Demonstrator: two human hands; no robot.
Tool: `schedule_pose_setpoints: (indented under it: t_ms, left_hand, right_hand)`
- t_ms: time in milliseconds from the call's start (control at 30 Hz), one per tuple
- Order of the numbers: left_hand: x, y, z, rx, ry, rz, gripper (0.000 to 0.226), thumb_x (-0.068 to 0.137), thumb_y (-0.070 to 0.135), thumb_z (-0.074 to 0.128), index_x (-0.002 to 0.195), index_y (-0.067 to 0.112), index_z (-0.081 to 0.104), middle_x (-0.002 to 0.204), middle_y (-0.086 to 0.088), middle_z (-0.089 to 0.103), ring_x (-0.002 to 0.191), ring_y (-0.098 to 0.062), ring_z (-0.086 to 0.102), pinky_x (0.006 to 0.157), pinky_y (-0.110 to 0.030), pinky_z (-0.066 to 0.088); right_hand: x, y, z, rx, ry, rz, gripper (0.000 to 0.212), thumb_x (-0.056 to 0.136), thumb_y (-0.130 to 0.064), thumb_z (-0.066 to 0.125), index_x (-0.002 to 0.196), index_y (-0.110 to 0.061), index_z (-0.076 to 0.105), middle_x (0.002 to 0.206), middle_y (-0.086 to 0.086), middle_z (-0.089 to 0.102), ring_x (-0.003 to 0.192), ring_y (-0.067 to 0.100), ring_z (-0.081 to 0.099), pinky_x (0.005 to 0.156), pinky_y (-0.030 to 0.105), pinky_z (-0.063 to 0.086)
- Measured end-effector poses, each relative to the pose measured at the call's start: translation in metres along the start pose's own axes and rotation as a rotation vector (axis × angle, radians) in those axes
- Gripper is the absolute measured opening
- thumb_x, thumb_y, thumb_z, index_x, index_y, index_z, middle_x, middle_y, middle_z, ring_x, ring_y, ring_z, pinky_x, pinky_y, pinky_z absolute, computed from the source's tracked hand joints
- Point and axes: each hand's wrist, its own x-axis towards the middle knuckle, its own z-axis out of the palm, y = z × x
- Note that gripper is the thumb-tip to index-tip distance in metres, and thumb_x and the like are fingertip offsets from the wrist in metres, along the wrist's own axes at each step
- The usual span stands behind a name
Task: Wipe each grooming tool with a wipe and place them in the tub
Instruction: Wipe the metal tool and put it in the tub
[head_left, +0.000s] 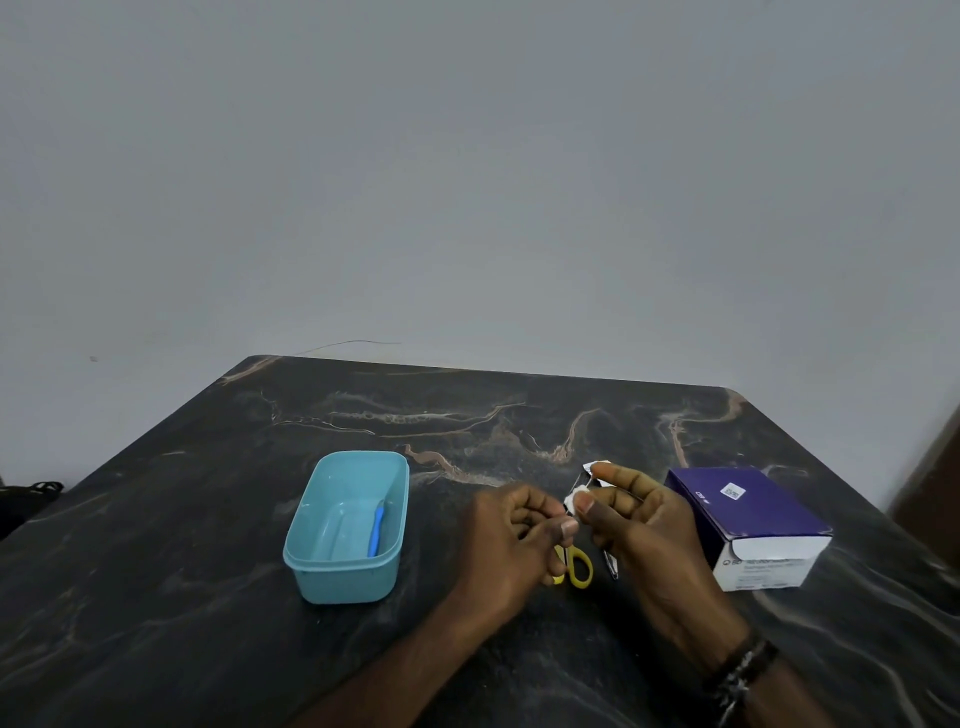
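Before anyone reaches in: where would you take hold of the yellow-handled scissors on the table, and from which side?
Probably by the yellow handle loop: it is the only part of the scissors showing, flat on the table under the left hand. Come from the near side, between the tub and the right hand.

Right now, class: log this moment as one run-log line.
left hand: pinches wipe | right hand: pinches wipe | tub: holds blue tool | yellow scissors: on table, under hands

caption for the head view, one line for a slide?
Both hands pinch a small white wipe above yellow-handled scissors, beside a blue tub.
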Motion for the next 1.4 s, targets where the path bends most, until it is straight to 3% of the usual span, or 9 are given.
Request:
schedule_pose_setpoints:
  t_ms: [133,333,533,800,900,1033,1133,1300,1400]
  left_hand:
    - [-0.001,-0.001,0.002,0.002,-0.006,-0.015,0.008,0.083,0.004,0.069,0.087,0.001,0.063,0.072,-0.024,0.068,0.045,-0.015,0.058,0.04,-0.023,0.046]
    - [-0.004,0.001,0.004,0.025,-0.04,-0.023,0.007,0.083,0.004,0.07,0.087,0.006,0.064,0.064,-0.006,0.064,0.048,-0.011,0.06,0.043,-0.022,0.05]
    - [0.0,0.012,-0.004,-0.103,0.096,0.028,0.011,0.081,-0.004,0.07,0.086,0.006,0.067,0.076,-0.021,0.072,0.063,-0.019,0.07,0.054,-0.025,0.057]
    - [0.002,0.015,-0.01,-0.203,0.221,0.09,0.03,0.079,0.001,0.073,0.102,0.017,0.063,0.08,-0.009,0.076,0.074,-0.018,0.074,0.061,-0.022,0.058]
    - [0.004,0.013,-0.011,-0.209,0.218,0.067,0.025,0.077,0.007,0.075,0.1,0.014,0.067,0.083,-0.006,0.076,0.079,-0.018,0.074,0.067,-0.027,0.058]
    - [0.007,0.011,-0.011,-0.264,0.213,0.034,0.012,0.078,0.007,0.073,0.091,0.007,0.071,0.084,-0.006,0.077,0.084,-0.021,0.074,0.075,-0.034,0.059]
    - [0.009,0.013,-0.01,-0.334,0.224,0.022,0.009,0.083,0.008,0.068,0.091,0.004,0.068,0.088,-0.009,0.077,0.089,-0.021,0.073,0.081,-0.036,0.057]
    - [0.01,0.009,-0.012,-0.223,0.331,0.086,0.01,0.09,0.019,0.061,0.093,0.013,0.069,0.077,-0.008,0.074,0.078,-0.023,0.073,0.072,-0.038,0.059]
    - [0.007,0.009,-0.012,-0.13,0.244,0.109,0.013,0.094,0.021,0.055,0.097,0.019,0.068,0.071,-0.007,0.068,0.061,-0.023,0.068,0.058,-0.035,0.058]
  right_hand:
    - [-0.001,-0.003,0.001,0.046,0.052,-0.028,0.037,0.077,0.006,0.069,0.111,-0.005,0.06,0.082,0.013,0.074,0.07,0.018,0.072,0.055,0.02,0.054]
    - [-0.003,-0.012,-0.002,0.121,0.105,-0.045,0.031,0.079,0.005,0.067,0.107,-0.008,0.061,0.09,0.011,0.074,0.064,0.007,0.071,0.05,0.016,0.052]
    - [0.0,-0.01,-0.002,0.122,0.103,-0.024,0.027,0.081,0.006,0.065,0.101,-0.012,0.062,0.077,0.004,0.076,0.062,0.008,0.071,0.048,0.017,0.052]
    - [-0.001,-0.004,0.004,0.098,0.072,0.031,0.03,0.08,0.005,0.067,0.108,-0.006,0.061,0.08,0.011,0.074,0.063,0.013,0.069,0.051,0.021,0.051]
    - [-0.003,-0.006,0.006,0.083,0.044,0.05,0.03,0.08,0.006,0.067,0.107,-0.006,0.061,0.077,0.011,0.075,0.061,0.013,0.069,0.049,0.02,0.05]
    - [-0.007,-0.009,0.008,0.031,-0.006,0.099,0.035,0.077,0.002,0.072,0.109,-0.007,0.06,0.085,0.015,0.076,0.072,0.02,0.069,0.06,0.028,0.052]
    - [-0.009,-0.01,0.01,-0.013,-0.039,0.111,0.037,0.076,0.001,0.073,0.11,-0.007,0.059,0.085,0.018,0.075,0.065,0.017,0.067,0.052,0.024,0.048]
    - [-0.009,-0.01,0.01,-0.034,-0.023,0.096,0.033,0.079,0.002,0.071,0.109,-0.007,0.059,0.086,0.019,0.075,0.066,0.019,0.068,0.052,0.023,0.051]
    - [-0.006,-0.008,0.007,-0.009,0.008,0.066,0.035,0.079,0.004,0.07,0.111,-0.003,0.058,0.089,0.02,0.075,0.078,0.029,0.069,0.066,0.037,0.053]
